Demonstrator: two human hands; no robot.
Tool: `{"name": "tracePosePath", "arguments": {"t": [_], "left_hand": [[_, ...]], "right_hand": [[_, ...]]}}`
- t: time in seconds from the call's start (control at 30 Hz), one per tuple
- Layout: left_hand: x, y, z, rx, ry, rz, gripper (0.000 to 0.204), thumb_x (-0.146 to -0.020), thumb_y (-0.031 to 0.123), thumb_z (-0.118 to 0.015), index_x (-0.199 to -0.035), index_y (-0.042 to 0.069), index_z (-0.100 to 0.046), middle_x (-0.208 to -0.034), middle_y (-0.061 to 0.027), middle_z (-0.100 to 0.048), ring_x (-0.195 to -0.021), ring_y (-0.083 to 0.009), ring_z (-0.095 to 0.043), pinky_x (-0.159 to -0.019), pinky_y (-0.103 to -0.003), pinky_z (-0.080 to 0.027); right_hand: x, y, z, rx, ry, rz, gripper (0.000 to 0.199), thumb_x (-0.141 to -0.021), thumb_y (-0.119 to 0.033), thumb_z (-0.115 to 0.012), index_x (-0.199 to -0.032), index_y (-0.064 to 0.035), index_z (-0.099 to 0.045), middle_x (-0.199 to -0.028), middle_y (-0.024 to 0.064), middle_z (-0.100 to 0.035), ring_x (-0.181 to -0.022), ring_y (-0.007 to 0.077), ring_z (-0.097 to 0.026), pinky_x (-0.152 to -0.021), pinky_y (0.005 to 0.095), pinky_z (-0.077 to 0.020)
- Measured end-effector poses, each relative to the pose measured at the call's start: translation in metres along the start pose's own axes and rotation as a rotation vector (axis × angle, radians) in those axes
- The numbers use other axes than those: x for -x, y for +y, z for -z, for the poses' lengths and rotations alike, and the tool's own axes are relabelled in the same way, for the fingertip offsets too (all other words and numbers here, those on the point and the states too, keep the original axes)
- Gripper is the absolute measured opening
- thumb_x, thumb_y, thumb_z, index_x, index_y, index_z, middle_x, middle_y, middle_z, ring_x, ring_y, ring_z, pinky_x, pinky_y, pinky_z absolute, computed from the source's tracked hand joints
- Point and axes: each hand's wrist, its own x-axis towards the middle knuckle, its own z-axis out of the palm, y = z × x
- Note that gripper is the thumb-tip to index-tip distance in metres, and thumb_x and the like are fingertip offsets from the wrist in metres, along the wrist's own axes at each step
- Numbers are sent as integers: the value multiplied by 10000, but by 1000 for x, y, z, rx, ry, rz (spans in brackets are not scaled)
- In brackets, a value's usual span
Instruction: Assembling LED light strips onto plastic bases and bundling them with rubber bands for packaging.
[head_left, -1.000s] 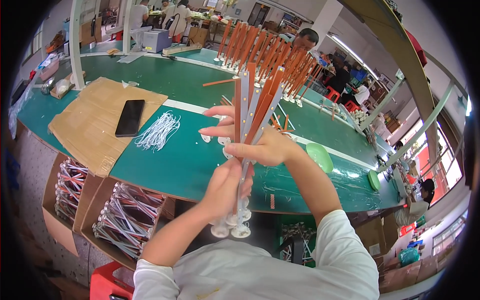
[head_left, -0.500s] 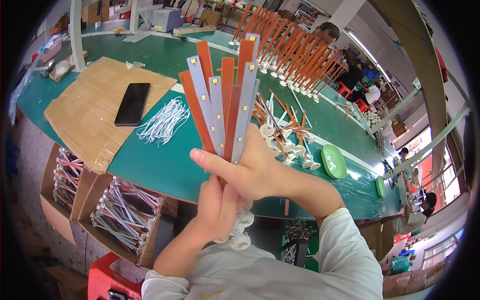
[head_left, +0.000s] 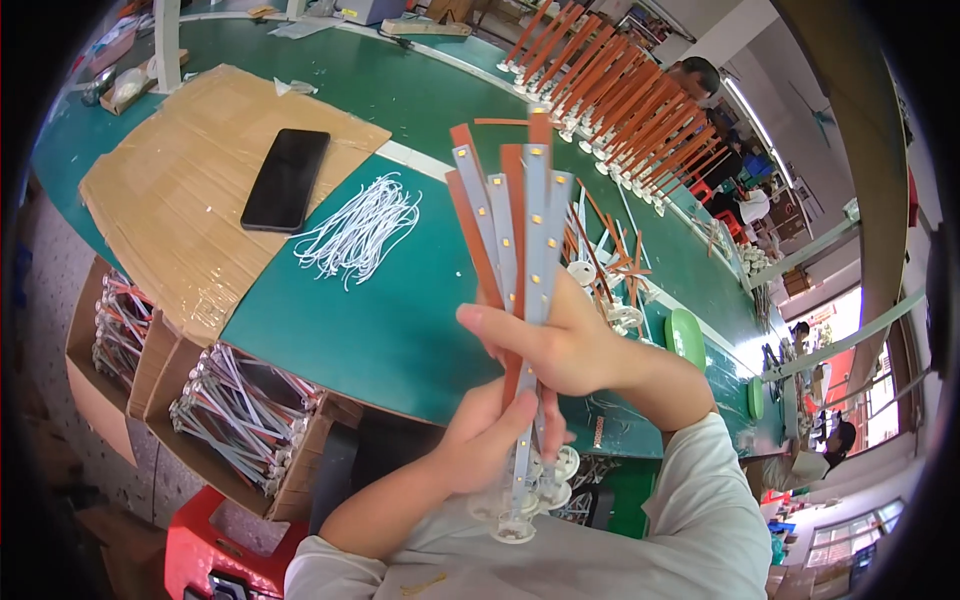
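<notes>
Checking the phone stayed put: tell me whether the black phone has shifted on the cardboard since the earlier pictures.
No. The black phone lies on the same part of the cardboard sheet, left of the white wire bundle, as before; only the camera view changed.

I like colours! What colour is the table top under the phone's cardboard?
The table top is green, seen clearly in the head view, beside the brown cardboard.

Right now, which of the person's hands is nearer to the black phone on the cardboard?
Left. The left hand grips the strips' lower end, below and right of the black phone. The right hand clasps the strips farther right.
</notes>
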Motion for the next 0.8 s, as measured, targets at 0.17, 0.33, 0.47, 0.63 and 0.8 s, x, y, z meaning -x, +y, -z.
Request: {"name": "tracePosePath", "arguments": {"t": [0.17,0.33,0.47,0.63,0.8], "left_hand": [[11,2,8,379,42,-20,323,-1006,385,-385,-876,91,-409,-615,-3,-363,-549,-150,-387,-578,-325,-381],[36,13,33,489,-57,-185,319,-1017,372,-339,-847,108,-394,-590,20,-344,-504,-141,-358,-517,-329,-331],[31,14,58,596,7,-269,334,-1037,366,-231,-871,122,-387,-600,38,-331,-493,-112,-344,-522,-312,-328],[28,17,58,597,47,-277,335,-1044,353,-185,-880,136,-379,-611,43,-334,-488,-96,-333,-532,-298,-335],[31,18,59,552,49,-269,339,-1043,352,-189,-877,126,-379,-605,37,-333,-481,-102,-330,-532,-306,-351]], "right_hand": [[-38,29,3,4,-246,-9,438,-949,-439,-478,-997,-19,-593,-794,67,-629,-665,130,-584,-596,284,-459],[-94,34,20,265,-258,168,279,-980,-259,-465,-1081,-36,-598,-1029,63,-614,-966,187,-568,-778,328,-475],[-140,81,20,1091,-107,847,137,-855,-70,-570,-985,-30,-591,-937,91,-584,-892,241,-570,-750,339,-482],[-142,86,15,993,-151,812,98,-815,-60,-593,-886,-28,-535,-931,108,-511,-907,277,-538,-758,362,-483],[-146,83,17,959,-201,757,99,-821,-63,-563,-905,-17,-539,-962,121,-516,-936,289,-535,-803,374,-482]]}}
